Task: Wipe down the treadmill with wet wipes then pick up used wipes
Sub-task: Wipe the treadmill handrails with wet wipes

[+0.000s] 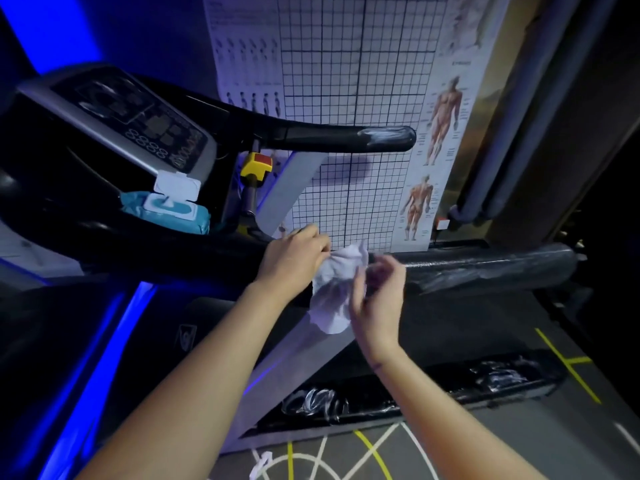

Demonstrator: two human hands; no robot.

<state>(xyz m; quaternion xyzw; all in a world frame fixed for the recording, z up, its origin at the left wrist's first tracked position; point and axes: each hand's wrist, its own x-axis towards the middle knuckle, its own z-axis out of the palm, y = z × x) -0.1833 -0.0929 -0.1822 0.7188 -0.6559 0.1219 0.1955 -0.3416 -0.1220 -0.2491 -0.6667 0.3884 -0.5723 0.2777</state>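
Fingers of the left hand (294, 255) pinch the wipe (333, 296); the right hand (378, 301) is blurred, its fingers' hold unclear.

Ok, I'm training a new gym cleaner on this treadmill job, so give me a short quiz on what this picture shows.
1. True or false: the wipes pack has its lid open.
2. Where does the crumpled white scrap lie? A) on the floor B) on the console C) on the handrail
3. Which hand pinches the top of the white wipe?
Key: 1 true; 2 A; 3 the left hand.
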